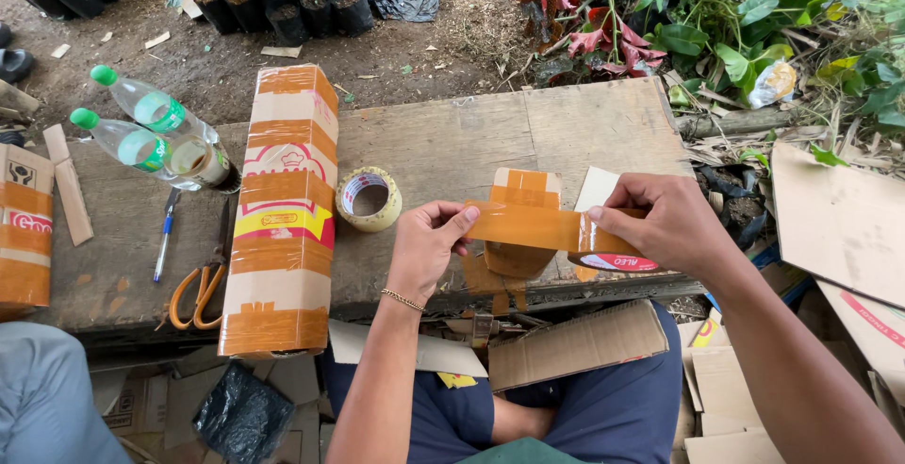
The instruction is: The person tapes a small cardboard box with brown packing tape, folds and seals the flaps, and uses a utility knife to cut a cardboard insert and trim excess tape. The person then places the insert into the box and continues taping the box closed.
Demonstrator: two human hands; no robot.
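Brown tape strip (528, 226), small taped box (524, 202)

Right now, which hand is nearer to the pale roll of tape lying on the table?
Left. The left hand pinches the tape strip just right of the pale roll; the right hand is much farther right, holding the brown roll.

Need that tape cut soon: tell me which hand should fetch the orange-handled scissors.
Left, probably. The left hand pinches only the brown tape strip's end, nearer the orange-handled scissors; the right hand holds the roll.

I see brown tape (528, 226) stretched mid-frame, orange-handled scissors (198, 291) lower left, and green-capped clear bottles (151, 129) upper left.
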